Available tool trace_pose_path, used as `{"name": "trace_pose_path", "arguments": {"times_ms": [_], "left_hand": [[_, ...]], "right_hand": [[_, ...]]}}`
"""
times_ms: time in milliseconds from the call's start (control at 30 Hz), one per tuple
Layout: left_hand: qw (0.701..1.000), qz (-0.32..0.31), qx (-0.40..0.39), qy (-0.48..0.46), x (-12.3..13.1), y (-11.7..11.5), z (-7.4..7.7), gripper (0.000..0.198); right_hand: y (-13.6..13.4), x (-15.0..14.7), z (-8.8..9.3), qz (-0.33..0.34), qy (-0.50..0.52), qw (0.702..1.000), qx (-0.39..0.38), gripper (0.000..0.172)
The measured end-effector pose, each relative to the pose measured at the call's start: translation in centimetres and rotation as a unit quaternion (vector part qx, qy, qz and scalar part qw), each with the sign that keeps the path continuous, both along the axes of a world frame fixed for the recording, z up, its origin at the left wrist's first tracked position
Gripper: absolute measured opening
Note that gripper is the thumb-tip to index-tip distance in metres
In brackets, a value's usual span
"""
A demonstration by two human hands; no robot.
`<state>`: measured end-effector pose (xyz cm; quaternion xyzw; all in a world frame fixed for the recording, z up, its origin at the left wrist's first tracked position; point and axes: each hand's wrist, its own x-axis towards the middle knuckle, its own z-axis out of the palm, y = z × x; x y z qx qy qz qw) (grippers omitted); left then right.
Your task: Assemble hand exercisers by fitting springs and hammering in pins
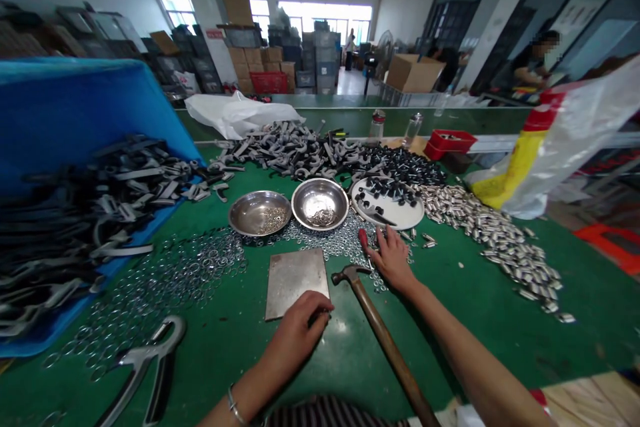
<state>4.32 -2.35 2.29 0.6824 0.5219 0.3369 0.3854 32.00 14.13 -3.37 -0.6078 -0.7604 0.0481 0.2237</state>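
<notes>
My left hand is curled over the near right corner of a flat square metal plate. Its thumb and forefinger come together, and whatever they pinch is too small to make out. My right hand lies with fingers apart over loose metal rings, just short of a white plate. A red handle shows at its fingertips; whether they touch is unclear. Between my hands a claw hammer with a wooden handle rests on the green table. At the left lies a grey and black plier-like tool.
Two steel bowls hold small metal parts. Behind are heaps of grey handles and black knobbed screws. Silver cylinders spread right beside a plastic sack. A blue bin of handles stands left. A person sits far right.
</notes>
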Motion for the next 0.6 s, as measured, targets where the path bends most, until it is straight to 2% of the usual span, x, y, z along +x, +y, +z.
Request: {"name": "trace_pose_path", "arguments": {"times_ms": [133,233,333,433,600], "left_hand": [[0.994,0.058,-0.066,-0.058,-2.1,0.4,0.7,0.018],[0.973,0.094,-0.15,-0.148,-3.0,0.3,0.7,0.028],[0.957,0.091,-0.171,-0.214,-2.2,0.5,0.4,0.032],[0.952,0.104,-0.164,-0.236,-1.1,1.1,0.1,0.035],[0.938,0.137,-0.163,-0.273,-0.8,1.9,0.5,0.034]], "right_hand": [[0.4,5.9,3.0,-0.042,0.048,0.998,0.004,0.048],[0.0,10.4,4.6,-0.07,0.095,0.992,-0.035,0.031],[0.1,11.9,5.3,-0.082,0.165,0.98,-0.08,0.019],[0.0,9.7,5.7,-0.062,0.268,0.952,-0.132,0.029],[-1.2,1.0,6.0,0.077,0.412,0.871,-0.257,0.044]]}}
